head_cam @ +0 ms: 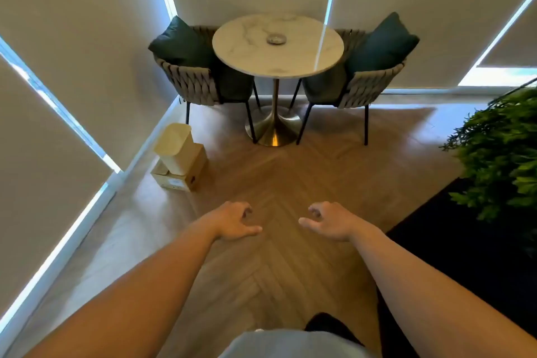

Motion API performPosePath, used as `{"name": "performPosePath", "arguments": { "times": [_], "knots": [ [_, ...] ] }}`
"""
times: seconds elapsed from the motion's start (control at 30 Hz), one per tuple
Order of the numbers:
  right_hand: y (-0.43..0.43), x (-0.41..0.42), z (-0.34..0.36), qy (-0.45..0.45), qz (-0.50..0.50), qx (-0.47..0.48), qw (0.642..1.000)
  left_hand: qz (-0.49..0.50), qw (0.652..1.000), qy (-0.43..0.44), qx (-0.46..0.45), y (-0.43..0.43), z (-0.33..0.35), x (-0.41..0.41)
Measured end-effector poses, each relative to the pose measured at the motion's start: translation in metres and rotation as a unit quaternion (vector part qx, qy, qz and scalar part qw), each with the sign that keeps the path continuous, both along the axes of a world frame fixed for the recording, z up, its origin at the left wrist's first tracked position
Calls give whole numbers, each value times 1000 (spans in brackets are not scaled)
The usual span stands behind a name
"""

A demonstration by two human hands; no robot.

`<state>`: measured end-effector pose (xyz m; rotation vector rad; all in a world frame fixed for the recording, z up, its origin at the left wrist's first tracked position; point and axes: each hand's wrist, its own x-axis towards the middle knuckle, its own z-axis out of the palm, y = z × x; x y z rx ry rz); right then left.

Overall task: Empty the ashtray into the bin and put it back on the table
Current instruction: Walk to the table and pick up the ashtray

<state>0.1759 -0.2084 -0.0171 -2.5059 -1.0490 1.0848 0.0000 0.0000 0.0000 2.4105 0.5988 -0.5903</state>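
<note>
Herringbone wood floor point(279, 183); two woven chairs point(191, 84) with dark cushions; drawn blinds point(72, 38) leaking daylight; plant point(502, 154) at right.

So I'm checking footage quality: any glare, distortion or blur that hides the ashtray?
Head view: wide-angle lens bends the blinds and window edges; a bright streak of glare crosses the table to the right of the ashtray, not over it; the ashtray is small and soft, contents unreadable; both hands are sharp.

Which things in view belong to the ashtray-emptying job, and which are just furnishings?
Job: ashtray on the round marble table; cream bin on the floor by the wall; left hand and right hand, both empty.

Not needed: two woven chairs with dark cushions; green plant; cardboard box.
</note>
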Motion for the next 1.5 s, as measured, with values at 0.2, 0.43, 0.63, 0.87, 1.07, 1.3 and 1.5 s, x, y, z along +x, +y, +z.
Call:
{"name": "performPosePath", "arguments": {
  "times": [0.2, 0.43, 0.63, 0.87, 1.07, 1.3, 1.5],
  "knots": [
    [17, -1, -20, 16, -19, -34, 999, -12, 999, 24, -19, 11, -16, 9],
    [40, 27, -43, 50, -31, -45, 997, -26, 998, 38, -38, 34, -31, 45],
    [70, 79, -58, 61, -35, -47, 996, -9, 997, 57, -50, 70, -43, 95],
    [105, 175, -65, 94, -34, -63, 993, 4, 995, 82, -63, 105, -51, 181],
    [137, 256, -63, 96, -37, -67, 992, 17, 996, 66, -56, 133, -47, 262],
    [175, 325, -57, 99, -28, -54, 993, 37, 996, 48, -65, 167, -50, 328],
    [218, 372, -54, 124, -8, -38, 992, 45, 995, 62, -68, 217, -69, 371]
  ]
}}
